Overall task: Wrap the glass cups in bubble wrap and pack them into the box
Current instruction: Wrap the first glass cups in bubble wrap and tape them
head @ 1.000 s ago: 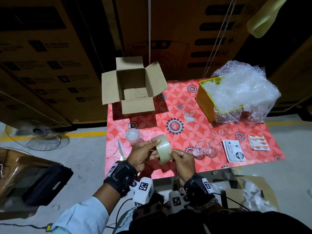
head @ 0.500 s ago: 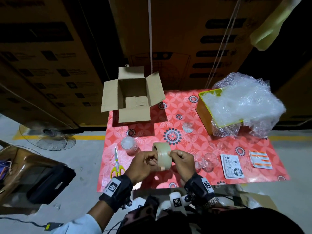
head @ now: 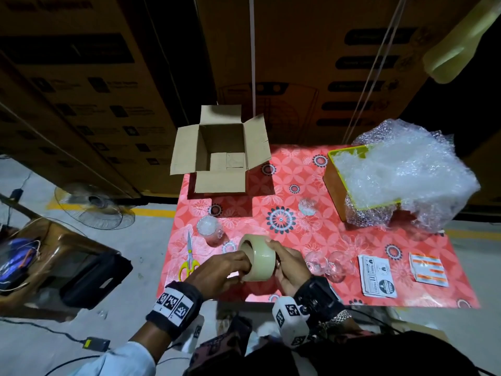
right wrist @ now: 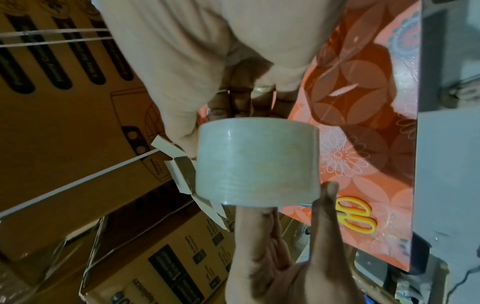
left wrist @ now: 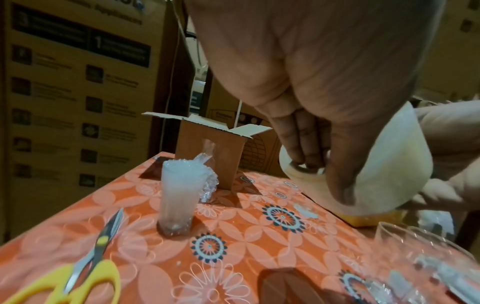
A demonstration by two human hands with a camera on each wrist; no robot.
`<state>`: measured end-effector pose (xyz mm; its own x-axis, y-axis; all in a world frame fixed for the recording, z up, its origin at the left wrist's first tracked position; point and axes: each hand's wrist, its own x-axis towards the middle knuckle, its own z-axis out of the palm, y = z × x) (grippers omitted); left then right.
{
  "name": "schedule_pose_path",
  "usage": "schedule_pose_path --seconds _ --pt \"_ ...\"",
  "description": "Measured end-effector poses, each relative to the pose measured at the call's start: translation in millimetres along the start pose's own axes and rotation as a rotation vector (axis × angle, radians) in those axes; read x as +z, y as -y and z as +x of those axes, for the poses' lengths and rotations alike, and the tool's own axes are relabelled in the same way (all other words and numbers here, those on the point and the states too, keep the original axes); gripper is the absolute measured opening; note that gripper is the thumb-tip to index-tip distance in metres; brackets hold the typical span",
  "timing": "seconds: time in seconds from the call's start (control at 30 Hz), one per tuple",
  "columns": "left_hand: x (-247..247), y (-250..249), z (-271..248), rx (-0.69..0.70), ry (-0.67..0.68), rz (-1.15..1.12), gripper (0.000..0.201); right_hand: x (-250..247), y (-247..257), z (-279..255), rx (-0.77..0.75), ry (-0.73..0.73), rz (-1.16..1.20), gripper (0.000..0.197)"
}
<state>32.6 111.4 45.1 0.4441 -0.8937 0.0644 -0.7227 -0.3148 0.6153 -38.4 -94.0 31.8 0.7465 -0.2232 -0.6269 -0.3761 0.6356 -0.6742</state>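
Note:
Both hands hold a roll of clear packing tape above the table's front edge. My left hand has fingers curled into the roll's core and its thumb on the outer face. My right hand grips the roll from the other side. Left of the hands stands a tall glass stuffed with bubble wrap. Two bare glasses stand right of the hands. The open cardboard box sits at the back left. Bubble wrap spills from a yellow bin.
Yellow-handled scissors lie at the table's left front. A small clear piece sits mid-table. Label sheets and a sticker pack lie at the front right. Large cartons stand behind; a fan is on the floor at left.
The roll has turned in my hands, its open side now facing left, and my left fingers have slipped into its core. Both hands stay over the front edge.

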Motion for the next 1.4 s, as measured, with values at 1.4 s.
schedule_pose_path --seconds 1.4 --pt "17 -16 20 -1.118 -0.337 -1.383 0.042 -31 -22 -7 -0.689 0.358 -1.268 0.025"
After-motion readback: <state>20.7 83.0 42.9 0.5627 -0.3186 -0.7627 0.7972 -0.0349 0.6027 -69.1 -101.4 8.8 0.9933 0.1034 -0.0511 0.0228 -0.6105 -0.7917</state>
